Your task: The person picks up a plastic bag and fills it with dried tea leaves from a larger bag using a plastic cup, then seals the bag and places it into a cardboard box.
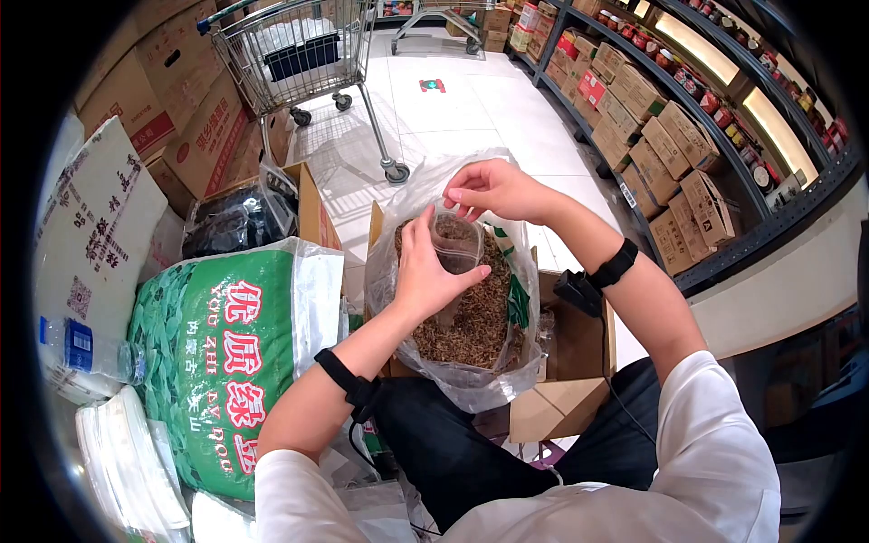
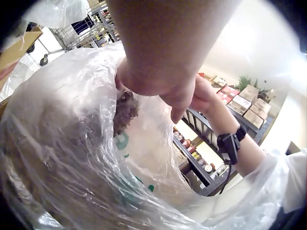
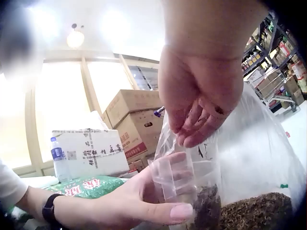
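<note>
A clear plastic container point(image 1: 457, 242) is gripped by my left hand point(image 1: 425, 276), thumb on one side and fingers on the other, above brown dried leafy material point(image 1: 466, 326) in a large clear bag point(image 1: 480, 398). My right hand point(image 1: 498, 190) is just above, its fingertips drawn together. In the right wrist view, the right hand point(image 3: 201, 91) pinches clear plastic point(image 3: 206, 165) at the top of the container; dark dried material point(image 3: 207, 203) shows through below. The bag's folds point(image 2: 62, 124) hide most of the left hand's grip in the left wrist view.
A green-printed sack point(image 1: 217, 362) lies at the left beside a white foam box point(image 1: 109, 217) and a water bottle point(image 1: 81, 346). An open cardboard box point(image 1: 579, 339) stands right of the bag. A shopping cart point(image 1: 290, 68) is ahead; shelves point(image 1: 670, 163) line the right.
</note>
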